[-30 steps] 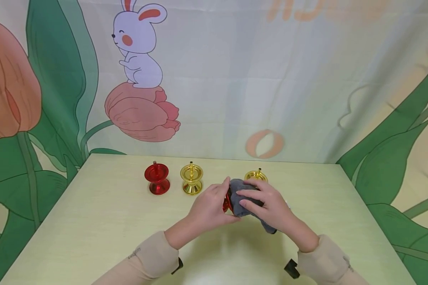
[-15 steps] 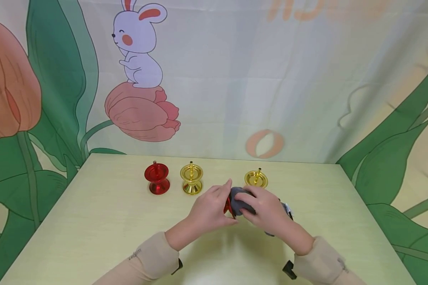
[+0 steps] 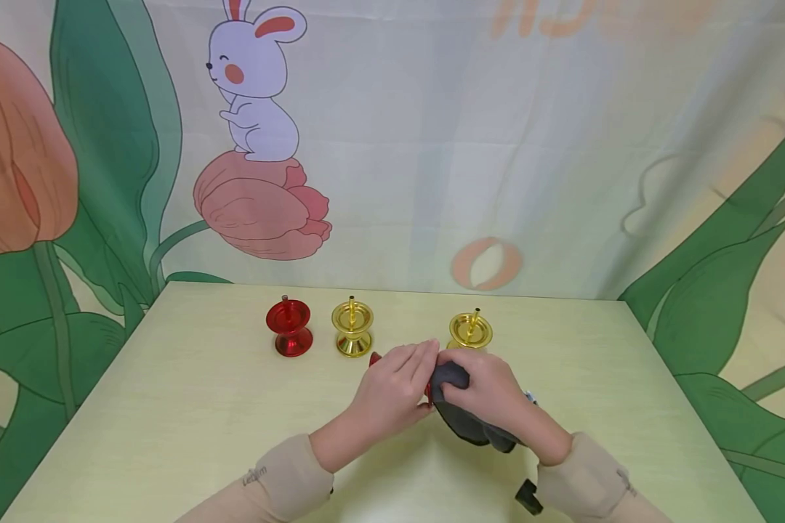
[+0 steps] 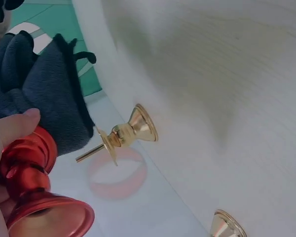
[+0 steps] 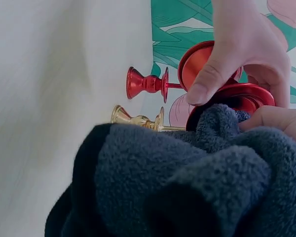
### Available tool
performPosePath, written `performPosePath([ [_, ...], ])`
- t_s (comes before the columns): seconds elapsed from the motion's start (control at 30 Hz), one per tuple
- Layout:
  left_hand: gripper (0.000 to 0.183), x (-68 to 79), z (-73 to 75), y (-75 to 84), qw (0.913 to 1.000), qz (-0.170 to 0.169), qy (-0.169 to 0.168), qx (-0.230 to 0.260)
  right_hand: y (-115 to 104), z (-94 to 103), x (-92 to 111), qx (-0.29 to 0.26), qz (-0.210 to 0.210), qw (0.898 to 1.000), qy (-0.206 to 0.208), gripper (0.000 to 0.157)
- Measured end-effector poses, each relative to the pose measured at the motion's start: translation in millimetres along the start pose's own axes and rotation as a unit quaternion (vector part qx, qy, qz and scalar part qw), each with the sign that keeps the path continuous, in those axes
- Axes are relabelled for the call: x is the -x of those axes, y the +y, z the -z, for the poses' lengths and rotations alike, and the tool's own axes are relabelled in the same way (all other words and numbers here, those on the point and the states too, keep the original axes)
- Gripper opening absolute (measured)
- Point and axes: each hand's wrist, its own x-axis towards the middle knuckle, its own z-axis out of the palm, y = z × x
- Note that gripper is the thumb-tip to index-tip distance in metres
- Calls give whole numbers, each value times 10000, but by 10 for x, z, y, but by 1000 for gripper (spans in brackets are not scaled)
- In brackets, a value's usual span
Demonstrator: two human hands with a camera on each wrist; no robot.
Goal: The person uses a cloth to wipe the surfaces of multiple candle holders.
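My left hand (image 3: 395, 385) grips a red metallic candle holder (image 4: 29, 175) by its stem, tipped on its side above the table. Its hollow base (image 5: 195, 64) faces away from the cloth. With my right hand (image 3: 487, 381) I pinch a dark grey cloth (image 5: 138, 173), pressing a bunched part into the holder's dish (image 5: 251, 94). The cloth's loose end hangs below the right hand. Just behind the hands stands a gold candle holder (image 3: 469, 330), its base partly hidden by the right hand.
Upright at the back left of the pale table (image 3: 170, 407) are another red candle holder (image 3: 291, 338) and another gold one (image 3: 353, 338). A printed curtain (image 3: 392, 145) hangs behind the table's far edge.
Both hands have shifted slightly nearer the body. The held candle holder has turned, so its base shows left of my left hand. More of the cloth now droops under the right hand.
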Motion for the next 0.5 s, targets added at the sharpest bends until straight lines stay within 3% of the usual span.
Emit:
performPosePath([
  [0.07,87,6,-4,-3,10000,-38,58,40,-6,18,2,-174,-124,9997,-78,24],
  [0.13,91,2,10,-18,9998,-4,-88,199,-10,35,7,-191,-119,9997,-77,23],
  [0.27,97,-43,81,-89,9939,135,-829,711,-10,43,22,-18,109,9999,104,22],
  [0.4,95,-121,155,-168,9776,156,-1706,1226,-2,14,38,68,461,9984,332,23],
  [0.5,89,-149,166,-188,9731,48,-1876,1335,3,-14,47,-21,548,9976,429,23],
])
